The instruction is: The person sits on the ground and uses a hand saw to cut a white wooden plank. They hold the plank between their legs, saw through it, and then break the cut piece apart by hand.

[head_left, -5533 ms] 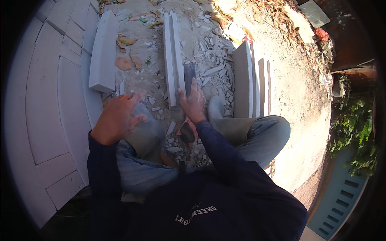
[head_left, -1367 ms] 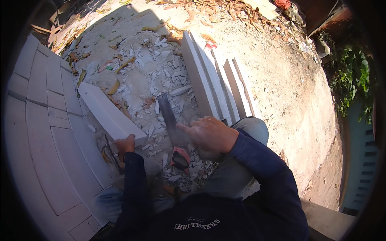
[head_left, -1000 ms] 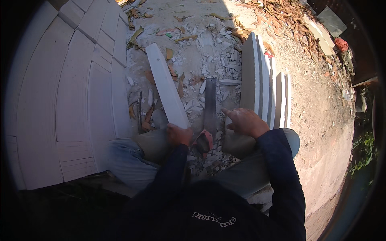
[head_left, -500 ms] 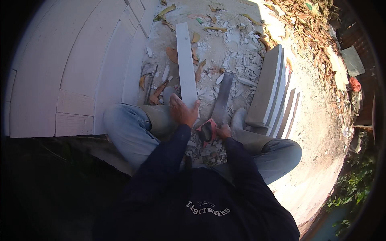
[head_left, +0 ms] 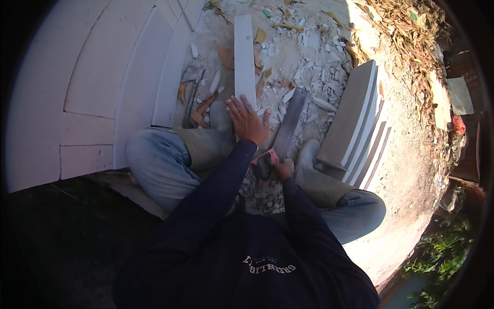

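Observation:
A long white strip (head_left: 245, 56) of block-like board lies on the ground, pointing away from me. My left hand (head_left: 248, 121) rests on its near end, palm down and fingers stretched out. To the right of the strip is a handsaw (head_left: 289, 119) with a grey blade and a red and black handle. My right hand (head_left: 283, 169) is closed at the handle's right side, its fingertips partly hidden. The blade slants away from me, beside the strip and apart from it.
A white block wall (head_left: 87, 92) rises on the left. Several flat white slabs (head_left: 350, 113) stand leaning on edge at the right. White chips (head_left: 324, 103) and dry leaves (head_left: 226, 56) litter the ground. My booted legs lie bent on either side.
My left hand has turned from gripping the strip's side to lying flat across its near end. The strip has shifted slightly away from me. The saw stays beside my right hand.

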Demonstrator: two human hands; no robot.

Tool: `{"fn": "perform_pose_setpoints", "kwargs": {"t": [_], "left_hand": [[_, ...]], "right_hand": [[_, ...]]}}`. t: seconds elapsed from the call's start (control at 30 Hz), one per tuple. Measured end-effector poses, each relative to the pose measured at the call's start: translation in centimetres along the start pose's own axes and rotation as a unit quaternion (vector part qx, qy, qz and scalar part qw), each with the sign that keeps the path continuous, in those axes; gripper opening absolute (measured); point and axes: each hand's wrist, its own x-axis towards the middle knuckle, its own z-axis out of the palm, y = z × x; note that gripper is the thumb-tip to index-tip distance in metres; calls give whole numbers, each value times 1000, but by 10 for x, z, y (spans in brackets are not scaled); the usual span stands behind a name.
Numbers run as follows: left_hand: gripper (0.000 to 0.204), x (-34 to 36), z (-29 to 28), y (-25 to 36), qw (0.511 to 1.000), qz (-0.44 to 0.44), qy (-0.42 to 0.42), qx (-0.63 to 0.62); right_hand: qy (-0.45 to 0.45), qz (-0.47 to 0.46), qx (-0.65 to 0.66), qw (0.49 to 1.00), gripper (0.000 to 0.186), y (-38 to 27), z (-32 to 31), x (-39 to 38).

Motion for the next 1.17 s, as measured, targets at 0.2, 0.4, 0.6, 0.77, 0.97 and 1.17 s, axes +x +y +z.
{"fn": "perform_pose_setpoints", "kwargs": {"t": [0.2,0.4,0.6,0.77,0.97,1.17], "left_hand": [[90,5,-14,-27,967,129,-217,-24],[79,14,11,-46,992,109,-53,31],[66,-42,-24,7,963,121,-144,-195],[54,-99,-34,20,973,12,-111,-200],[62,-118,-84,47,942,172,-249,-142],[92,-143,-81,55,864,-132,0,-485]], "right_hand": [[-60,-22,214,975,27,-58,-20,-52],[25,-86,173,981,28,-79,-43,-50],[243,-21,360,901,31,-109,-69,-42],[346,-60,220,910,29,-115,-116,-33],[268,-83,239,929,35,-154,-161,-74],[163,-158,475,850,40,-196,-187,-95]]}}
